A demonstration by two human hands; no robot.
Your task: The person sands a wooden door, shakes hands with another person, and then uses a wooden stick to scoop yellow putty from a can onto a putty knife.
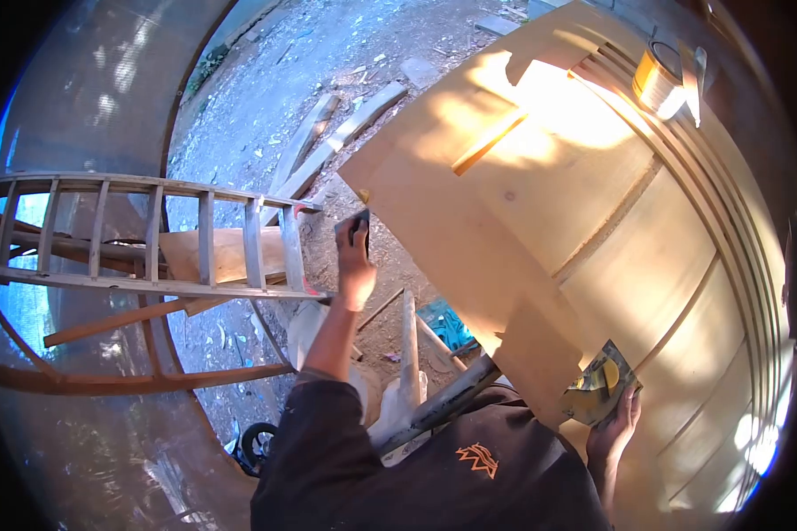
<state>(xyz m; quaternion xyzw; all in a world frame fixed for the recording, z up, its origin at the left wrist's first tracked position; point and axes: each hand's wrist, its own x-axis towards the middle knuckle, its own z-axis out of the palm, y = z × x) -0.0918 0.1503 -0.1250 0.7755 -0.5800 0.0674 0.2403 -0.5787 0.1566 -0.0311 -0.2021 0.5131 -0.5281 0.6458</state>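
My left hand (pixel 356 270) is closed around a dark, flat scraper (pixel 365 228) at the left corner of a large wooden panel (pixel 469 212). A small dab of yellow putty (pixel 363 196) shows on that corner, just beyond the scraper. Over the panel's near part, my right hand (pixel 617 425) grips the edge of a thin metal plate (pixel 584 403). Yellow putty (pixel 609 373) and darker smears lie on the plate. My right fingers are partly hidden by it.
An aluminium ladder (pixel 206 239) extends in from the left beside my left arm. Timber lengths (pixel 354 119) lie on the littered ground. At the panel's far right stand a yellow can (pixel 658 81) and a pale flat blade (pixel 700 84), near long wooden strips (pixel 682 159). A loose stick (pixel 490 142) rests on the panel.
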